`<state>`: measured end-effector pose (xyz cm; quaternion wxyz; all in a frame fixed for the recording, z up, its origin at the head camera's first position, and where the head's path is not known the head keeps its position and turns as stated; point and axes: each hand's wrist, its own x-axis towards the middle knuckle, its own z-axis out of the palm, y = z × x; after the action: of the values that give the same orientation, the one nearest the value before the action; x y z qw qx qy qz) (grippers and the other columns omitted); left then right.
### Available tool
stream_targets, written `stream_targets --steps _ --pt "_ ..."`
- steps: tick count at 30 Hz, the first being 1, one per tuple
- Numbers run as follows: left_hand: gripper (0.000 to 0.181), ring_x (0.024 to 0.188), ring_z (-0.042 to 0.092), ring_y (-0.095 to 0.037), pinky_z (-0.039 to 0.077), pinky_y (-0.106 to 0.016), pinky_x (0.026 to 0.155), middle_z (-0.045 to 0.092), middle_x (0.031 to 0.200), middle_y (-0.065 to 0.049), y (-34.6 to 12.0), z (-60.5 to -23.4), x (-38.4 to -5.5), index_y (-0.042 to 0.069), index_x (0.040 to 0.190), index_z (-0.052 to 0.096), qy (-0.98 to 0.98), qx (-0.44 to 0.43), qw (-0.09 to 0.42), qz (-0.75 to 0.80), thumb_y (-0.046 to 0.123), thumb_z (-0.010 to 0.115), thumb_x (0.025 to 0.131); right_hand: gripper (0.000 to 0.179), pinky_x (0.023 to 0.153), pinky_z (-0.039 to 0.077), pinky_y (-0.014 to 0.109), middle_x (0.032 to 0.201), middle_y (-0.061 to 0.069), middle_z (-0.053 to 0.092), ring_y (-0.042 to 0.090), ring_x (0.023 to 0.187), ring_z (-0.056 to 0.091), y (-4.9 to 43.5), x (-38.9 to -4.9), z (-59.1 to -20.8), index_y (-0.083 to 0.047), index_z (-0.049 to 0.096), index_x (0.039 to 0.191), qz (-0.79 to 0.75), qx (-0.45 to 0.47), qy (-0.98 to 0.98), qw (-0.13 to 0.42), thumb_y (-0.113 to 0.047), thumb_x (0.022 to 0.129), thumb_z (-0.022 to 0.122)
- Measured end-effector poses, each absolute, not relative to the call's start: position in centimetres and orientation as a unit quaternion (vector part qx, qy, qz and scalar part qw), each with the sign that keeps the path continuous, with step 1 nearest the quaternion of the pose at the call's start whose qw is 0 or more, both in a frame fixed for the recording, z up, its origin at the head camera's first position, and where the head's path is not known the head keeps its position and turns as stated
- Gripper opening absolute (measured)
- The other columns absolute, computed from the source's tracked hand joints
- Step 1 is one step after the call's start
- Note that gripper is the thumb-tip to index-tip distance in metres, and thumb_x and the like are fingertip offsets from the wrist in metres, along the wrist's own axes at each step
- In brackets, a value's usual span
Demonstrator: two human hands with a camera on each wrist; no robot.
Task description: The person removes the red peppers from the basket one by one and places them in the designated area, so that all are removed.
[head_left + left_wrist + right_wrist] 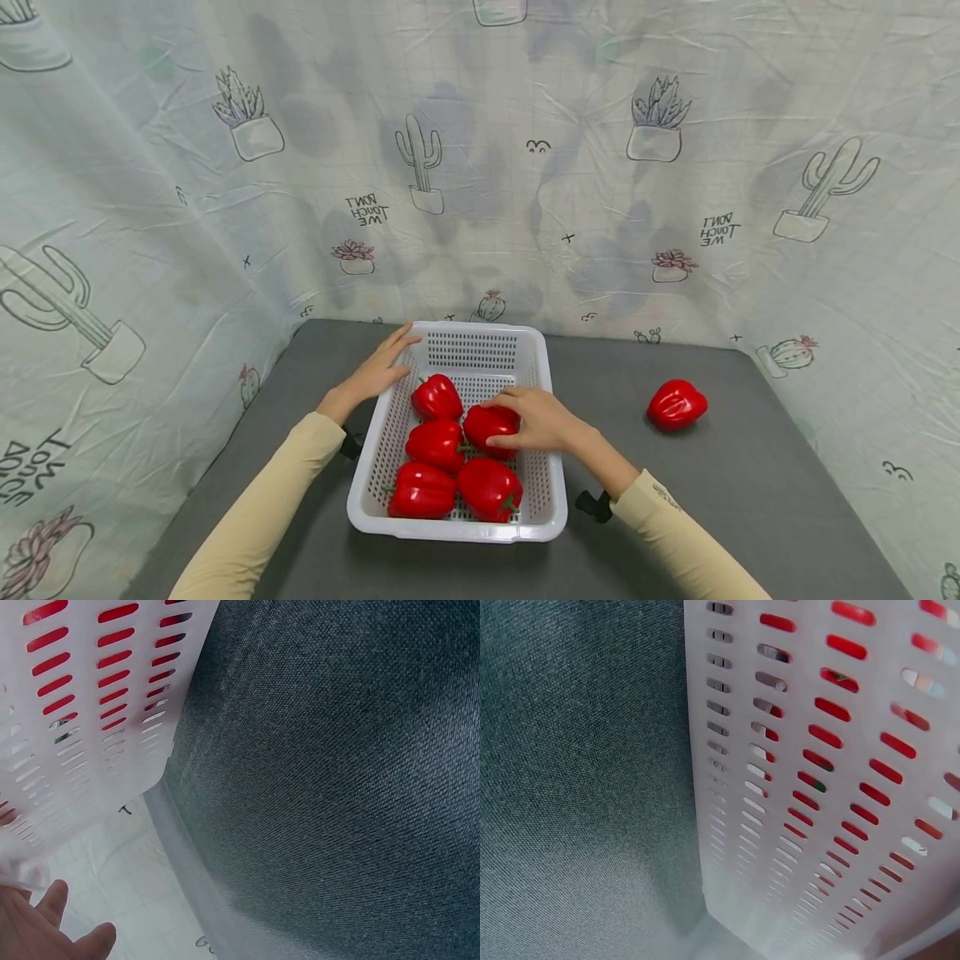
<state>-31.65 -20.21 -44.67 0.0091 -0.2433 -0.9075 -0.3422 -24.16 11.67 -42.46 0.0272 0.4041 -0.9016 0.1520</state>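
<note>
A white perforated plastic basket (557, 500) stands on the table with several red bell peppers inside, among them one at the lower left (422, 492) and one at the lower right (489, 490). My right hand (542, 419) reaches over the basket's right side. Its thumb and fingers hold the red bell pepper (482, 428) on the right of the middle, partly covering it. At the upper left rim rests my left hand (378, 369), fingers extended; the left wrist view has its fingers (52, 904) beside the basket wall (82, 750).
Another red bell pepper (677, 406) lies on the grey table (622, 517), to the right of the basket. Behind and at the sides hangs a white curtain (480, 167) printed with cactuses. The basket's wall (810, 750) fills much of the right wrist view.
</note>
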Motion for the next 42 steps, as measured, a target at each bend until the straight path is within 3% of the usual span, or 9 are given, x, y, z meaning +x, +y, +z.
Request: stream_targets --steps 12,27,42 --pt "0.054 0.138 0.016 -0.04 0.018 -0.066 0.103 0.013 0.154 -0.015 -20.3 -44.8 -31.8 0.003 0.139 0.04 -0.903 -0.251 0.015 -0.349 0.005 0.05 0.086 0.053 0.08 0.051 0.027 0.121 -0.005 0.056 0.009 0.106 0.052 12.1 -24.0 -41.4 -0.027 0.058 0.124 0.206 0.35 -0.913 0.023 -0.053 0.078 0.065" --pt "0.053 0.138 0.015 -0.041 0.018 -0.066 0.102 0.012 0.154 -0.015 -20.4 -44.8 -31.8 0.003 0.139 0.039 -0.902 -0.247 0.015 -0.353 0.004 0.05 0.087 0.055 0.076 0.053 0.035 0.115 -0.006 0.056 0.009 0.097 0.053 13.7 -23.7 -39.1 -0.027 0.056 0.126 0.276 0.325 -0.903 0.047 -0.05 0.077 0.068" --pt "0.054 0.138 0.016 -0.039 0.019 -0.066 0.102 0.012 0.155 -0.012 -20.3 -44.9 -31.7 0.005 0.139 0.04 -0.903 -0.243 0.012 -0.354 0.005 0.05 0.087 0.055 0.074 0.052 0.031 0.119 -0.004 0.056 0.012 0.1 0.054 16.2 -23.7 -38.4 -0.027 0.056 0.125 0.299 0.284 -0.908 0.078 -0.049 0.077 0.069"
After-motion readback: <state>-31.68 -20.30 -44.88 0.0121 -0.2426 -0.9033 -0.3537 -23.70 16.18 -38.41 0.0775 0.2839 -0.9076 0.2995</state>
